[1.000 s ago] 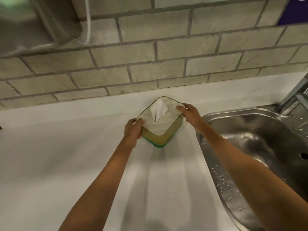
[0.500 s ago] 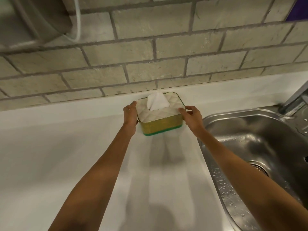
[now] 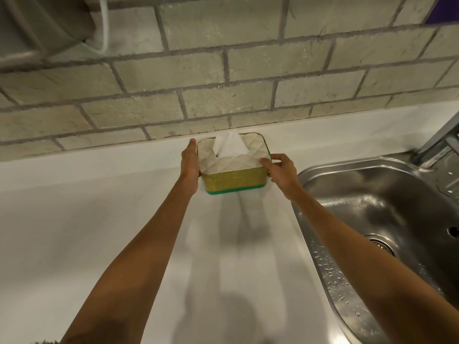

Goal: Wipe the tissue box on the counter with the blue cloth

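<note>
Both bare arms stretched forward, nearly straight, converging ahead. Left hand (image 3: 190, 160) flat and upright, palm turned inward, fingers together pointing away. Right hand (image 3: 282, 170) opposite it, palm inward, fingers (image 3: 267, 163) curled, thumb raised above them. Wrists level, hands set apart, facing each other

- The tissue box (image 3: 233, 173) sits on the white counter (image 3: 99, 232), close to the brick wall (image 3: 223, 95).
- The left hand (image 3: 190, 161) presses flat on its left side.
- The right hand (image 3: 282, 170) grips its right corner.
- A white tissue (image 3: 229, 145) sticks up.
- A wet metal sink (image 3: 387, 219) is beside it.
</note>
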{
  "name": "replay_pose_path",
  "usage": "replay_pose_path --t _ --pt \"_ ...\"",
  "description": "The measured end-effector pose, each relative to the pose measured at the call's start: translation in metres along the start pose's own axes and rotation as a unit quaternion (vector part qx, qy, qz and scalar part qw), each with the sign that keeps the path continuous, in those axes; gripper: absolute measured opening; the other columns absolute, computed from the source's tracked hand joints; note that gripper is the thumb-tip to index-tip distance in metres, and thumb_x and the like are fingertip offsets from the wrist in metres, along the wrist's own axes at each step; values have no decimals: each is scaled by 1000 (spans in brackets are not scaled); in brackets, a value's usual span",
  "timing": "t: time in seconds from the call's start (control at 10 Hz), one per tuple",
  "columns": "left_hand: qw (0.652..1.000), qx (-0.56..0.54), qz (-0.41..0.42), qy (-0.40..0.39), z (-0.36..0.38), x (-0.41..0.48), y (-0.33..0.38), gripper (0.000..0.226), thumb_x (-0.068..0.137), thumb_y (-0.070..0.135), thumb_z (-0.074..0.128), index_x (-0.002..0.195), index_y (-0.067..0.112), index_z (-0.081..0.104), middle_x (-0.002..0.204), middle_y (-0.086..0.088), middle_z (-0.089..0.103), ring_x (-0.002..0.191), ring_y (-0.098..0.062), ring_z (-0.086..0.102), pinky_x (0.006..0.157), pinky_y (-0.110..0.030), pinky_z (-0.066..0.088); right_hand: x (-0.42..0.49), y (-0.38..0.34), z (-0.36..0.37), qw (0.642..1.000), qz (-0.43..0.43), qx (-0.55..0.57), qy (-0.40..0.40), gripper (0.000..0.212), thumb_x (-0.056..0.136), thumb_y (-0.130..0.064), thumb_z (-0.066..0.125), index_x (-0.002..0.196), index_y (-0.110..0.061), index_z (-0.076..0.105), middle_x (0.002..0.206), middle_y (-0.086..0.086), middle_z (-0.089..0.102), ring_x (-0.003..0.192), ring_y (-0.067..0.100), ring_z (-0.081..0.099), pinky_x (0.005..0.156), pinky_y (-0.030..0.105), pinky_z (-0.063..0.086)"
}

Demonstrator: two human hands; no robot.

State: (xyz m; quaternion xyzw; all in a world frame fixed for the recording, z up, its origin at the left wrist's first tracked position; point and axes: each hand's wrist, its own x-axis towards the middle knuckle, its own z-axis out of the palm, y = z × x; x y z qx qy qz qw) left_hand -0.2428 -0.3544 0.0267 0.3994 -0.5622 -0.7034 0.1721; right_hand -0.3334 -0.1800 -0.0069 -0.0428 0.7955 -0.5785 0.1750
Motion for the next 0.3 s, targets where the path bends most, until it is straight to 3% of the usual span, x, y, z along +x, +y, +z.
replay_pose_path --t 0.1,0.2,0.3 --pt "1000 5 -1 0 -1 0 1 37 97 46 30 117 21 50 133 -7 55 110 -20 54 96 -32 44 0 -1 -1 1000 3 3 -10 51 83 -40 61 124 -12 52 102 5 59 90 22 56 84 37 48" --pt "999 35 -16 17 -3 -3 -2 58 96 51 30 142 17 33 144 -7 44 128 -24 45 107 -38 36 -6 -3 -3 1000 12 9 -12 52 85 -43 58 127 -13 50 104 5 58 92 22 57 85 37 47" --pt "995 85 -10 50 -9 -10 -4 62 96 50 32 147 15 26 149 -8 37 133 -27 39 110 -42 33 -14 -7 -6 1000 3 -14 3 52 87 -44 53 127 -11 49 96 5 57 86 19 53 78 32 44"
